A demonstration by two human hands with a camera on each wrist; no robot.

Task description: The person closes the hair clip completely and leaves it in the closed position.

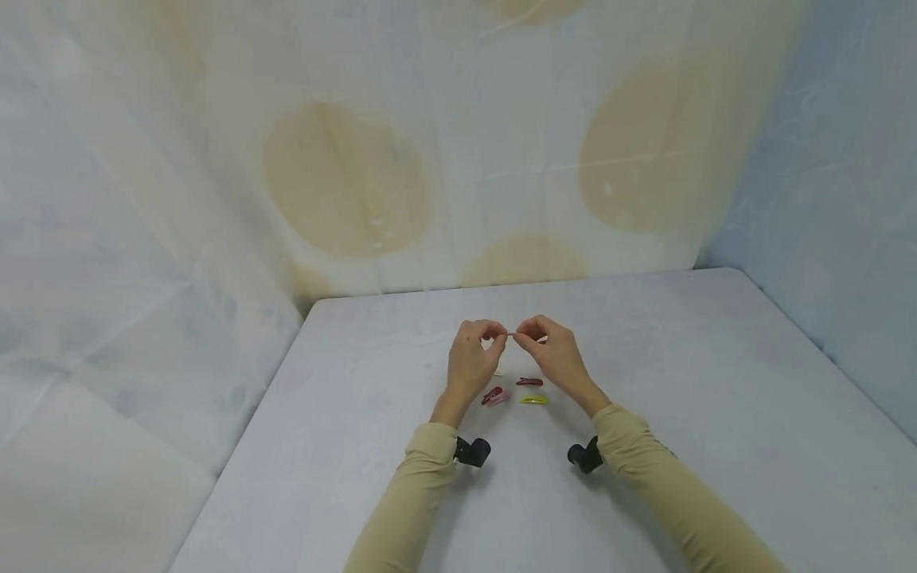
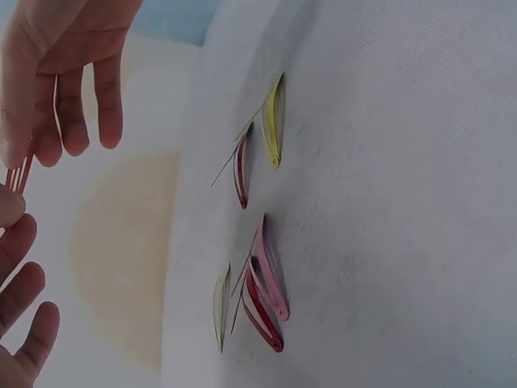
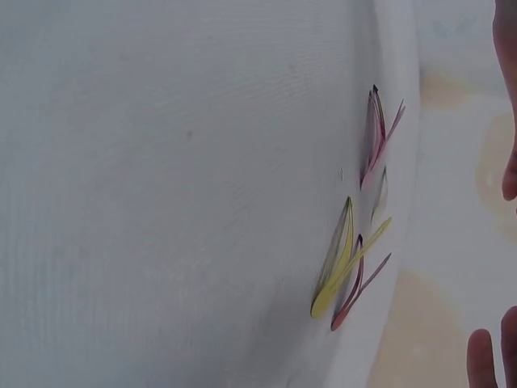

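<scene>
Above the grey table (image 1: pixel 702 398), my left hand (image 1: pixel 497 339) and right hand (image 1: pixel 522 337) meet fingertip to fingertip. Each pinches one end of a thin reddish hair clip (image 1: pixel 510 334), which the left wrist view shows as a narrow strip (image 2: pixel 19 171) between the fingers. Several more snap clips lie on the table under the hands: a dark red one (image 1: pixel 529 382), a yellow one (image 1: pixel 533 400), a red and a pink one together (image 1: pixel 494 395), and a pale one (image 1: pixel 497 372). The yellow clip (image 3: pixel 335 271) and dark red clip (image 3: pixel 356 287) also lie side by side in the right wrist view.
A patterned cloth backdrop (image 1: pixel 344 183) hangs behind and to the left of the table. A bluish wall (image 1: pixel 845 199) stands on the right. Black wrist cameras (image 1: pixel 473 451) (image 1: pixel 585 457) sit on both beige sleeves.
</scene>
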